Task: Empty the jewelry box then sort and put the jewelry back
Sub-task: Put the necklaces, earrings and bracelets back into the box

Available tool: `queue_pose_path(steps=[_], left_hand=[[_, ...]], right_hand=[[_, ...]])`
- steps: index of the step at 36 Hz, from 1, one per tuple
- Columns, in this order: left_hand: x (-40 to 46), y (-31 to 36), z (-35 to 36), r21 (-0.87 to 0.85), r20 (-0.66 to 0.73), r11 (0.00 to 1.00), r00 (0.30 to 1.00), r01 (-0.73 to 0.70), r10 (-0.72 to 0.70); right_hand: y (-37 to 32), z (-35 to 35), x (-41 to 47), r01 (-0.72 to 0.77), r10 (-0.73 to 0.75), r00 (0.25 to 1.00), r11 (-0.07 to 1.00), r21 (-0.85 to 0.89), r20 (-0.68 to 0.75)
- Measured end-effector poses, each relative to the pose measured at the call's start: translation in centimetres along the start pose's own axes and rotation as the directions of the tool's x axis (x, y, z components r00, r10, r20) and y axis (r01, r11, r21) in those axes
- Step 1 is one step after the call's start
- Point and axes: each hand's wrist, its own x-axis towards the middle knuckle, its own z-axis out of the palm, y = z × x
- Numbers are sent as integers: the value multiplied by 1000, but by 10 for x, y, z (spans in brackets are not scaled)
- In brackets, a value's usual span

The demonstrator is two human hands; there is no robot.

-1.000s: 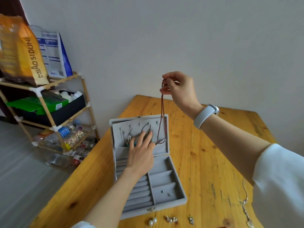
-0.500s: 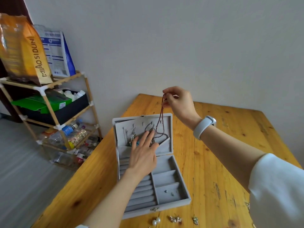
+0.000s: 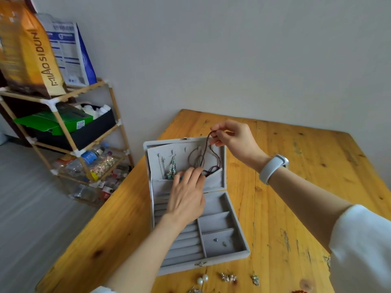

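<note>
The right hand (image 3: 234,140) pinches the top of a dark braided necklace (image 3: 204,157) between thumb and fingertips, just above the upper edge of the open jewelry box (image 3: 232,256) lid. The cord drops from that pinch down the lid's grey inner panel and ends in a loose bundle at the lid pocket (image 3: 213,176), right beside the fingertips of the left hand (image 3: 186,197). That hand lies with fingers extended against the pocket edge; whether it only holds the fabric open or also presses on the cord is hard to tell, since the fingers hide the spot.

The step appears to be hanging the necklace on a lid hook (image 3: 198,148) and tucking its slack away. To do it well, the right hand should keep the cord taut enough to set the loop cleanly over the hook just below it, while the left hand keeps the pocket mouth open and feeds in the bundle without snagging the earrings (image 3: 172,168) hanging just beyond its fingertips. Below the left wrist, two small pieces (image 3: 220,241) sit in the nearest compartment, and more jewelry (image 3: 228,277) waits on the table (image 3: 296,208) in front of the box.
</note>
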Motion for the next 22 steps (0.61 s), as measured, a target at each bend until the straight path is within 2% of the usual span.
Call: queue_pose_path(steps=[3, 7, 12, 16, 22], left_hand=[[0, 1, 3, -47, 24, 999, 1000, 6, -5], [-3, 1, 9, -89, 9, 996, 1000, 10, -9], [-4, 2, 14, -84, -7, 996, 1000, 15, -16], [-1, 3, 16, -67, 20, 996, 998, 58, -57], [-5, 2, 15, -177, -24, 981, 996, 80, -85]], right_hand=[[11, 3, -5, 6, -6, 1000, 993, -116, -5], [34, 4, -16, 30, -34, 999, 911, -411, -3], [56, 10, -26, 88, -129, 991, 826, -556, -36], [67, 21, -33, 215, -220, 973, 723, -657, 76], [68, 31, -35, 252, -97, 965, 582, -773, 242]])
